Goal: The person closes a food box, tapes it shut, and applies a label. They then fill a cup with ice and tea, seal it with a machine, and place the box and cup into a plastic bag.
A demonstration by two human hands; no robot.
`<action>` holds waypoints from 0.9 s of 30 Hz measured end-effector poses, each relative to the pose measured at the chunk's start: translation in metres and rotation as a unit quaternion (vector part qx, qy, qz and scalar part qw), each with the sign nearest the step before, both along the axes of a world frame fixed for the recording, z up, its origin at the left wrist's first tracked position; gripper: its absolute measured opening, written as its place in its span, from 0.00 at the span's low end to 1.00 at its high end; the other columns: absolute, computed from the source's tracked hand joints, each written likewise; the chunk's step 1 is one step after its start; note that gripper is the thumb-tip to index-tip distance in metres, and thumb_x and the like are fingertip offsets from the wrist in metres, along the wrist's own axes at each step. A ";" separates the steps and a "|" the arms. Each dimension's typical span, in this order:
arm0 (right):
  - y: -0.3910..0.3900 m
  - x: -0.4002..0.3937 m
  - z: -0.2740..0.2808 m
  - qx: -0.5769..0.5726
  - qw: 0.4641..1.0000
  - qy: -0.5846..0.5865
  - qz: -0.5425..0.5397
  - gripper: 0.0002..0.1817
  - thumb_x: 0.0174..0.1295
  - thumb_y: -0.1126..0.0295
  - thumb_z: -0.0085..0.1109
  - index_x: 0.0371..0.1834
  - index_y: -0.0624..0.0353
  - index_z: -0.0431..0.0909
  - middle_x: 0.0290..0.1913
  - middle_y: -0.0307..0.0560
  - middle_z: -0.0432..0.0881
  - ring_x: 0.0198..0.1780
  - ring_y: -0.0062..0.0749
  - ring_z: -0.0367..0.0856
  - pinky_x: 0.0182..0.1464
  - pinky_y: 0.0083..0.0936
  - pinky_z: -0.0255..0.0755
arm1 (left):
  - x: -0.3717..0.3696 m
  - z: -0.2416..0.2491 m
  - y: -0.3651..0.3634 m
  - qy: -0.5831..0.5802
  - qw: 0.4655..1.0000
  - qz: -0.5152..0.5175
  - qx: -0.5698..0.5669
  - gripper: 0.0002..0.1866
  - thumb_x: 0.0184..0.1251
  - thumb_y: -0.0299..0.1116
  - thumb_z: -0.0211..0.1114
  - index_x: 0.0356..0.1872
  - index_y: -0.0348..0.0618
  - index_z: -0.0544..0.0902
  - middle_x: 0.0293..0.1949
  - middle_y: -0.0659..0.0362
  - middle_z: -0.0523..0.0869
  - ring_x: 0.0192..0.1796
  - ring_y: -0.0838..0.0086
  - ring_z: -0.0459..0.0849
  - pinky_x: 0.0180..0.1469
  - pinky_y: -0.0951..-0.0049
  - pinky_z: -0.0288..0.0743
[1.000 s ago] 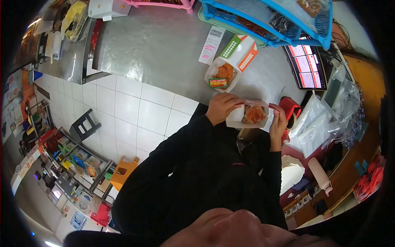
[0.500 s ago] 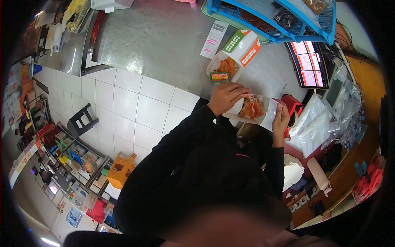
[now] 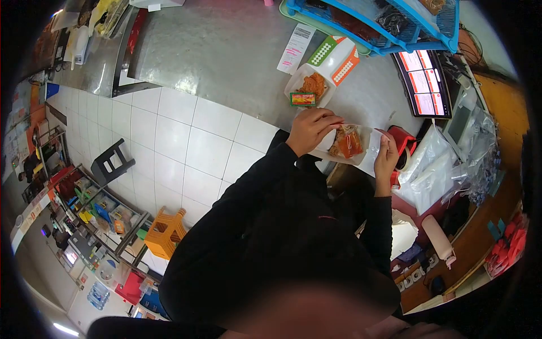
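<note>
My left hand (image 3: 310, 131) pinches the left side of an open paper food box (image 3: 357, 160). My right hand (image 3: 386, 156) grips the box's white lid flap on the right. Inside lies food with a clear packet of orange-red sauce (image 3: 351, 143) on top. The box is held at the edge of the metal table (image 3: 217, 53). Just beyond my left hand, a second open food box (image 3: 333, 74) with green and orange panels stands on the table. It holds fried chicken (image 3: 313, 85) and a green-and-red sauce sachet (image 3: 303, 99).
A printed receipt (image 3: 296, 48) with pink marks lies by the second box. Behind it stands a blue rack (image 3: 361, 28). To the right are a lit screen (image 3: 421, 83), a red tape dispenser (image 3: 402, 141) and clear plastic bags (image 3: 429, 172). An orange stool (image 3: 165, 233) stands on the floor.
The view has shifted slightly. Both hands keep their hold on the box, which stays in nearly the same place and pose.
</note>
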State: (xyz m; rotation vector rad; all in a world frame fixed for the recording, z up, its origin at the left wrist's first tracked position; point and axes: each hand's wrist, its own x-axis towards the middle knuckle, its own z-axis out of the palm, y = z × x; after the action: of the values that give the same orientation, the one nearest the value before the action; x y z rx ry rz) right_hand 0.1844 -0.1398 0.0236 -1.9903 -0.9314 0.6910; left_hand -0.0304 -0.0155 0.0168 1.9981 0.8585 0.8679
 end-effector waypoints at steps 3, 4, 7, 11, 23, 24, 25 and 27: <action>-0.001 -0.001 0.000 0.007 1.000 -0.005 0.001 0.14 0.71 0.64 0.47 0.44 0.61 0.81 0.41 0.46 0.82 0.45 0.28 0.78 0.52 0.23 0.67 | 0.000 -0.001 -0.002 -0.006 1.000 0.001 0.000 0.09 0.58 0.34 0.66 0.40 0.51 0.86 0.37 0.62 0.83 0.39 0.68 0.82 0.43 0.68 0.74; -0.001 -0.001 0.000 0.005 1.000 -0.003 -0.001 0.14 0.71 0.64 0.47 0.44 0.62 0.81 0.41 0.46 0.82 0.45 0.27 0.78 0.51 0.23 0.67 | 0.000 -0.001 -0.002 -0.003 1.000 0.003 0.004 0.09 0.58 0.34 0.66 0.40 0.51 0.86 0.36 0.62 0.83 0.40 0.68 0.82 0.42 0.68 0.74; -0.002 -0.001 -0.001 0.007 1.000 -0.003 -0.002 0.14 0.71 0.64 0.47 0.44 0.62 0.81 0.41 0.46 0.82 0.44 0.27 0.78 0.51 0.23 0.67 | 0.000 -0.002 -0.003 -0.002 1.000 0.001 0.003 0.10 0.58 0.34 0.66 0.41 0.51 0.86 0.37 0.62 0.83 0.40 0.67 0.82 0.42 0.68 0.74; -0.001 -0.003 0.001 0.003 1.000 -0.006 -0.003 0.14 0.71 0.64 0.48 0.44 0.62 0.80 0.41 0.46 0.82 0.45 0.27 0.77 0.51 0.23 0.67 | -0.001 -0.004 -0.003 -0.003 1.000 0.000 0.013 0.10 0.58 0.34 0.66 0.42 0.52 0.86 0.37 0.61 0.83 0.40 0.67 0.81 0.42 0.67 0.74; 0.000 0.000 -0.006 0.006 1.000 0.011 -0.017 0.13 0.71 0.66 0.47 0.44 0.63 0.80 0.40 0.45 0.81 0.45 0.27 0.77 0.52 0.22 0.67 | 0.001 -0.004 0.004 -0.008 1.000 -0.007 0.009 0.10 0.57 0.34 0.66 0.41 0.50 0.86 0.36 0.61 0.82 0.38 0.67 0.81 0.41 0.67 0.74; 0.000 -0.001 -0.005 0.006 1.000 0.011 -0.018 0.13 0.71 0.66 0.47 0.44 0.63 0.80 0.40 0.45 0.81 0.45 0.27 0.77 0.52 0.22 0.67 | 0.001 -0.003 0.005 -0.008 1.000 -0.008 0.009 0.10 0.57 0.34 0.66 0.41 0.50 0.86 0.36 0.61 0.82 0.38 0.67 0.81 0.41 0.67 0.74; 0.001 -0.001 -0.005 0.007 1.000 0.006 -0.016 0.14 0.71 0.66 0.47 0.44 0.63 0.80 0.40 0.45 0.82 0.45 0.27 0.77 0.52 0.23 0.67 | 0.002 -0.003 0.005 -0.008 1.000 -0.009 0.007 0.10 0.57 0.34 0.66 0.41 0.50 0.86 0.36 0.61 0.82 0.38 0.67 0.81 0.41 0.67 0.74; 0.001 0.000 -0.006 0.008 1.000 0.001 -0.014 0.14 0.71 0.65 0.48 0.44 0.62 0.81 0.40 0.46 0.82 0.45 0.27 0.77 0.52 0.23 0.67 | 0.002 -0.003 0.006 -0.008 1.000 -0.009 0.005 0.10 0.57 0.34 0.67 0.40 0.49 0.86 0.36 0.61 0.82 0.38 0.67 0.82 0.41 0.67 0.74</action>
State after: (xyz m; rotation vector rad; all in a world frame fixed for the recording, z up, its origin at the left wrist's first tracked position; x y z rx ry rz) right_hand 0.1840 -0.1391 0.0180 -1.9839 -0.9031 0.6677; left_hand -0.0282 -0.0093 0.0140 2.0015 0.8263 0.8788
